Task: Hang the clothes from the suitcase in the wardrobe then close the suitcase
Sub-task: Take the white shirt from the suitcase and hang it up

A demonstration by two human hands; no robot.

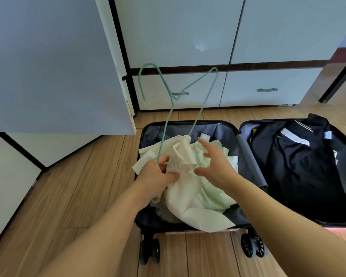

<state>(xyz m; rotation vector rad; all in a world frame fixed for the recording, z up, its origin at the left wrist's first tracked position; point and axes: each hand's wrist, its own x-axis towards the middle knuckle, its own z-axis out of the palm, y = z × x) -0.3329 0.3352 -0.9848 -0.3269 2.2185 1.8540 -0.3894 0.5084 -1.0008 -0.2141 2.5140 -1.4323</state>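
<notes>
Fitting a green wire hanger (174, 92) into a cream garment (185, 156) over the open suitcase (236, 126).

My left hand (158, 176) grips the cloth and the hanger's end; my right hand (216, 162) hovers beside it, fingers spread, holding nothing. Dark clothes (300, 162) fill the suitcase's right half, their white labels too blurred to read. The wardrobe (178, 31) stands behind.

Suitcase (188, 124) open on floor (78, 186) before wardrobe (178, 37), clothes (198, 196) in both halves
</notes>
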